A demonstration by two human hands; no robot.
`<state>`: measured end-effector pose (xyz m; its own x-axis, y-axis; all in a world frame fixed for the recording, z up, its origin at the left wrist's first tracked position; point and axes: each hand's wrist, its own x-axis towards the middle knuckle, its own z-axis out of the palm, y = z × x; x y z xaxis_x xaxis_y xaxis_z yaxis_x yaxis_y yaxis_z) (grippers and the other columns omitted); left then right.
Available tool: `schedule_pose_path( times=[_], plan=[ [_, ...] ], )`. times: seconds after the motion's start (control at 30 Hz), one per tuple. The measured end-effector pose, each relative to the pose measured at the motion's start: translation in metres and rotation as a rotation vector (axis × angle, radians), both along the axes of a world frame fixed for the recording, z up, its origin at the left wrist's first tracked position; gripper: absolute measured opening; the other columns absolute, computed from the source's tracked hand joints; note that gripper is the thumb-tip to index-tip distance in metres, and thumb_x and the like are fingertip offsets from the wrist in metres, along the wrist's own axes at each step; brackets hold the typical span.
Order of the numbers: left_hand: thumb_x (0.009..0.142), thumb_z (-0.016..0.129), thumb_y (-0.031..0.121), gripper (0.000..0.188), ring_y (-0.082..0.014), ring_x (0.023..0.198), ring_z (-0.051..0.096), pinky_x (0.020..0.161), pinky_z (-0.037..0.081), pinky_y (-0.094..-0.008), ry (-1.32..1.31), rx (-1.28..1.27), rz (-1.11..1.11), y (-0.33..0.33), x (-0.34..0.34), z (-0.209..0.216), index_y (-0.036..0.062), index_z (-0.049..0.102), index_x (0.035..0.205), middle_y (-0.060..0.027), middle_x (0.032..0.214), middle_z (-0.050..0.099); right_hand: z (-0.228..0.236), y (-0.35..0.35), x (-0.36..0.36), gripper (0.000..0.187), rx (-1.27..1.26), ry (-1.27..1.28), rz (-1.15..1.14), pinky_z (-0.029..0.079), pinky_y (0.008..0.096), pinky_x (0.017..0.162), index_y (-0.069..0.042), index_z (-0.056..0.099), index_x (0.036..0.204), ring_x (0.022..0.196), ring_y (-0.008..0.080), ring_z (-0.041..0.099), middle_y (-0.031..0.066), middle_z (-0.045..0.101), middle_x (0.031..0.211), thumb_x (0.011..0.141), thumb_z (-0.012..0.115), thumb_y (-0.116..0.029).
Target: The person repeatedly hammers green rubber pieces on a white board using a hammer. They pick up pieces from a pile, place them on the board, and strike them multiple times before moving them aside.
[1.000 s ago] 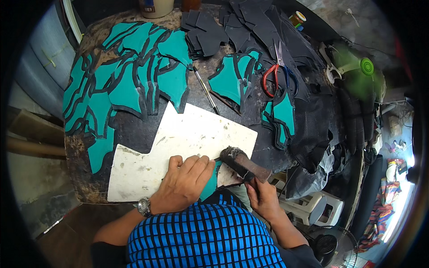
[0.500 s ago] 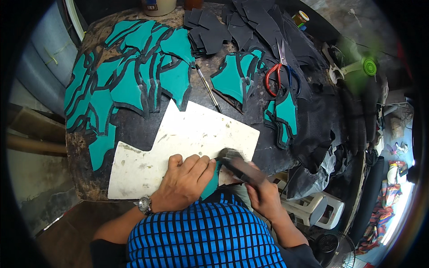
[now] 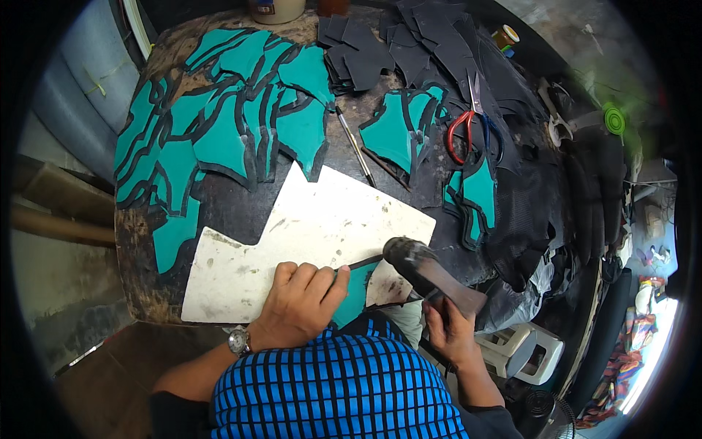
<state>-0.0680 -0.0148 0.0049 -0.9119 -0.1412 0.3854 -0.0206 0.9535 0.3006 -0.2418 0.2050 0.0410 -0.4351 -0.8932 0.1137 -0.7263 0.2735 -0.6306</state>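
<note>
Hammer (image 3: pixel 431 274) head sits lower than half a second ago, nearly touching the white board (image 3: pixel 307 234). Right hand (image 3: pixel 450 333) grips its handle (fist closed). Left hand (image 3: pixel 300 304) lies flat, fingers spread, pinning the teal piece (image 3: pixel 358 289) at the board's near edge. Board's far half lies bare.

Two labelled containers stand at the far rim of the tabletop (image 3: pixel 219 212). At the far edge, near the middle, is a cream tub (image 3: pixel 276 9) carrying a small dark label with red on it. Toward the far right corner sits a small round jar (image 3: pixel 505 36), amber-brown, with a yellow lid and a bluish label on its side. No signs or screens are visible
</note>
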Motion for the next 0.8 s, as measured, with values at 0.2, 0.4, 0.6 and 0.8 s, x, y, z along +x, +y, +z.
schedule_pose_path(
  times=[0.2, 0.4, 0.6, 0.8],
  plan=[
    [0.089, 0.063, 0.009, 0.025, -0.0150, 0.073, 0.052, 0.066, 0.039, -0.0325, 0.043, -0.036, -0.027, -0.0023, -0.0007, -0.0031, -0.0011, 0.069, 0.111, -0.0059, 0.088, 0.059, 0.0001, -0.0056, 0.0001, 0.041, 0.243, 0.003, -0.043, 0.058, 0.0325, 0.068, -0.001, 0.068, 0.120, 0.078, 0.0308, 0.071, 0.0222, 0.066, 0.127, 0.079, 0.071, 0.004],
    [0.089, 0.066, 0.012, 0.025, -0.0180, 0.073, 0.053, 0.066, 0.041, -0.0341, 0.020, 0.030, -0.032, -0.0032, -0.0012, -0.0017, -0.0015, 0.067, 0.111, -0.0087, 0.090, 0.060, -0.0010, -0.0096, 0.0018, 0.067, 0.087, 0.016, 0.121, 0.059, 0.0372, 0.070, -0.007, 0.051, 0.143, 0.081, 0.0319, 0.071, 0.0171, 0.067, 0.122, 0.079, 0.069, 0.004],
    [0.088, 0.071, 0.019, 0.033, -0.0230, 0.078, 0.057, 0.068, 0.044, -0.0358, 0.034, 0.152, 0.000, -0.0025, 0.0006, -0.0002, -0.0043, 0.065, 0.110, -0.0124, 0.093, 0.062, -0.0043, -0.0091, 0.0049, 0.053, 0.181, -0.133, -0.021, 0.059, 0.0384, 0.071, -0.007, 0.055, 0.136, 0.084, 0.0340, 0.071, 0.0147, 0.066, 0.131, 0.085, 0.069, 0.000],
    [0.086, 0.066, 0.006, 0.024, -0.0256, 0.078, 0.057, 0.072, 0.046, -0.0364, 0.085, 0.330, 0.087, -0.0054, 0.0018, -0.0033, -0.0053, 0.066, 0.108, -0.0137, 0.094, 0.061, -0.0054, -0.0065, 0.0028, 0.049, 0.163, -0.087, -0.006, 0.059, 0.0386, 0.070, -0.006, 0.055, 0.134, 0.083, 0.0347, 0.072, 0.0142, 0.066, 0.130, 0.087, 0.069, -0.002]
  ],
)
